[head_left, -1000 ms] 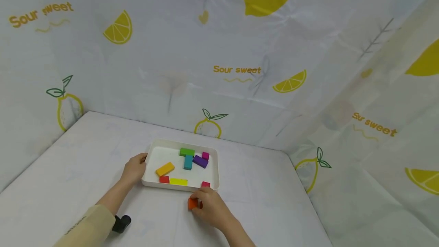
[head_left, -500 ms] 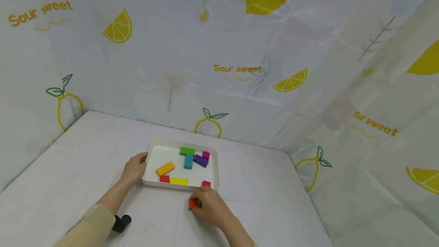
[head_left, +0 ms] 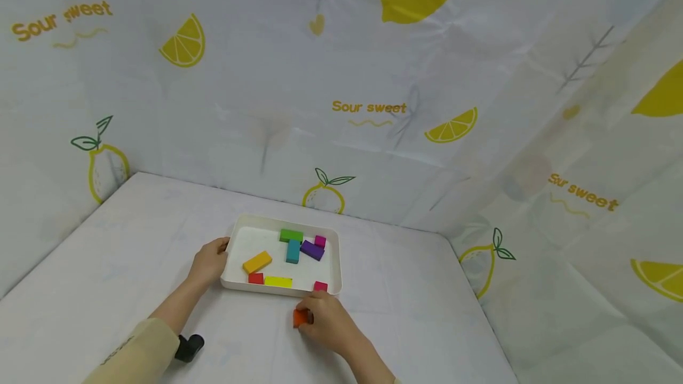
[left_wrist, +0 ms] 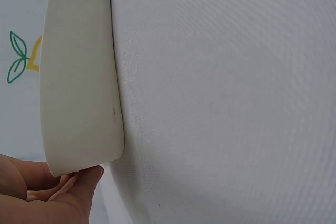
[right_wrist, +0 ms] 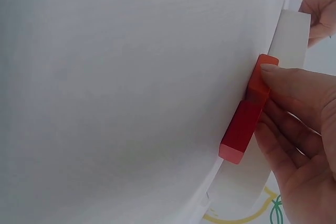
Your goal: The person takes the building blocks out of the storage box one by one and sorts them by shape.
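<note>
In the head view a shallow white tray (head_left: 262,289) lies on the cloth-covered table with several coloured blocks in it. My left hand (head_left: 210,262) grips the tray's left end. The left wrist view has that thumb and fingers (left_wrist: 86,177) pinching the tray wall (left_wrist: 84,77). In front of the tray, my right hand (head_left: 332,322) holds an orange block (head_left: 300,317). Seen from the right wrist, the thumb presses the orange block (right_wrist: 261,77). A red block (right_wrist: 241,129) touches its end, with fingertips behind it; the hand mostly hides this block in the head view.
In the tray are an orange-yellow block (head_left: 257,262), a red one (head_left: 255,278), a yellow one (head_left: 278,282), a green one (head_left: 291,235), a teal one (head_left: 293,251), a purple one (head_left: 312,250) and pink ones (head_left: 320,241). A black device (head_left: 190,348) sits by the left forearm. Lemon-printed cloth hangs behind.
</note>
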The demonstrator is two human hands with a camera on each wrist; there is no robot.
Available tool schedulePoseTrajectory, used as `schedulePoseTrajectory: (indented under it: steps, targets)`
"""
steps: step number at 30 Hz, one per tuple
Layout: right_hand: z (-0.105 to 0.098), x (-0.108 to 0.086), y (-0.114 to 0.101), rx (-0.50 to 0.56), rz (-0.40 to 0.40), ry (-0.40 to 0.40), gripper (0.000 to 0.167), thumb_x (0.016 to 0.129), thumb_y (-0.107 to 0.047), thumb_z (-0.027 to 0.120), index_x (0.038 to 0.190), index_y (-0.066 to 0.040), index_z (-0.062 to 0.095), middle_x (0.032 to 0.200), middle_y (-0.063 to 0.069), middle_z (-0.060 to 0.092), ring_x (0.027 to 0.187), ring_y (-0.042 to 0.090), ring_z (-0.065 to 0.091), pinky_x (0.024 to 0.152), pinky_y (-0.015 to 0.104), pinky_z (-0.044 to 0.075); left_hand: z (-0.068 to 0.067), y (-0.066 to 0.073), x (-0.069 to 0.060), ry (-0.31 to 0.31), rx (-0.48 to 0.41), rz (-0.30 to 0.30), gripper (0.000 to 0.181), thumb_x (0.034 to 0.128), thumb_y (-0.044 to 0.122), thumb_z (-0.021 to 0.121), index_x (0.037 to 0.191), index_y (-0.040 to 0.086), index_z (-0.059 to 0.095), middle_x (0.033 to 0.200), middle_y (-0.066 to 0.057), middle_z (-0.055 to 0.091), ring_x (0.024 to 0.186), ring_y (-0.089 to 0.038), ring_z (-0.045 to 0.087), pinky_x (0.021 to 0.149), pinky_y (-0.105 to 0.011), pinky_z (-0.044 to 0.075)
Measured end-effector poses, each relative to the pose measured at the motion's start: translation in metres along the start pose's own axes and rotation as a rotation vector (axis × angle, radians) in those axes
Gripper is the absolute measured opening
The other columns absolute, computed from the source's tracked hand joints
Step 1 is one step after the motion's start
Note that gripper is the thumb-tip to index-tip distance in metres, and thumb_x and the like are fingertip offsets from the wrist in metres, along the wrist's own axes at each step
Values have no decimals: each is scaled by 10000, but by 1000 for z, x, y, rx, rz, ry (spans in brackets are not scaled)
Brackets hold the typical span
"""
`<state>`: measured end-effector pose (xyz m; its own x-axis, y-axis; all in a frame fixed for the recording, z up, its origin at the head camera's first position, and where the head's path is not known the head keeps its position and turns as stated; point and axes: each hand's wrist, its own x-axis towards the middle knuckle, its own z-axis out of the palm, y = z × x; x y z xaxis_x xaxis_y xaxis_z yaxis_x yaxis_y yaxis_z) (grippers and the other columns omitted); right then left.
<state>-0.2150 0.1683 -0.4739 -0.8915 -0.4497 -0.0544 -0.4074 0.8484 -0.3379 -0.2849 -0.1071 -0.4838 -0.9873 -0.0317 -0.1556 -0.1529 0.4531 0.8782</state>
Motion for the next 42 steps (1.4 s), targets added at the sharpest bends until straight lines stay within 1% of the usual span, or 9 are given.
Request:
schedulePoseTrajectory:
  steps: [4, 9, 15, 17, 19, 24, 31, 37, 42]
  targets:
    - [-3, -1, -1, -14, -4, -5, 273, 799, -182, 818, 1065, -156, 764, 935, -81, 688, 782, 5, 492, 688, 100, 502, 0, 1, -1, 3, 1, 5, 502, 998, 32, 315, 1472, -133, 312, 1477, -363, 401, 1393, -503, 387, 1154, -591, 371]
    - [-13, -2, -2, 17, -37, 13, 293, 812, -174, 806, 1099, -138, 758, 971, -50, 717, 796, 28, 549, 706, 110, 527, 0, 3, -2, 6, 2, 10, 502, 997, 32, 310, 1470, -136, 312, 1478, -365, 398, 1393, -502, 387, 1155, -587, 371]
    - [-29, 4, 0, 9, -45, 95, 277, 843, -182, 774, 1116, -146, 750, 1029, -39, 733, 945, 89, 642, 838, 216, 593, 0, 3, -3, 5, -5, 2, 508, 997, 38, 297, 1476, -133, 302, 1485, -364, 387, 1405, -505, 366, 1163, -590, 355]
    - [-35, 7, 1, 10, -33, 123, 285, 854, -190, 764, 1133, -135, 743, 1067, -15, 733, 991, 135, 657, 858, 254, 603, 1, 3, -3, 5, -3, 1, 508, 998, 39, 297, 1476, -131, 303, 1486, -362, 388, 1405, -505, 365, 1163, -590, 354]
    - [-41, 11, 4, 19, -48, 155, 289, 857, -167, 757, 1138, -100, 737, 1090, 26, 733, 1013, 190, 670, 863, 289, 609, 1, 2, -2, 5, -1, -1, 507, 999, 42, 299, 1476, -130, 305, 1486, -361, 389, 1404, -504, 366, 1163, -591, 354]
    - [-53, 21, 14, 14, -77, 204, 301, 861, -157, 758, 1143, -55, 728, 1090, 86, 729, 1011, 254, 681, 856, 310, 613, 1, 2, -2, 7, 3, -1, 506, 1001, 49, 308, 1475, -128, 309, 1483, -362, 390, 1401, -507, 368, 1159, -594, 358]
    - [-59, 34, 29, 3, 23, 138, 318, 849, -156, 769, 1148, -56, 730, 1089, 103, 735, 1000, 257, 673, 830, 297, 612, 1, 2, -2, 9, 7, 2, 501, 1007, 48, 307, 1476, -128, 304, 1484, -364, 389, 1402, -508, 365, 1159, -599, 354]
    - [-53, 38, 40, 4, 62, 68, 305, 839, -151, 778, 1127, -57, 744, 1044, 79, 743, 946, 214, 678, 807, 260, 614, 1, 3, -2, 19, 17, 10, 494, 1003, 41, 313, 1466, -132, 323, 1475, -362, 403, 1397, -510, 374, 1153, -599, 365]
    - [-48, 42, 44, 0, 83, 33, 279, 844, -148, 770, 1109, -62, 748, 1020, 52, 739, 909, 165, 660, 812, 270, 616, 1, 4, -4, 20, 15, 9, 497, 998, 36, 311, 1466, -134, 321, 1476, -362, 400, 1400, -511, 370, 1156, -599, 358]
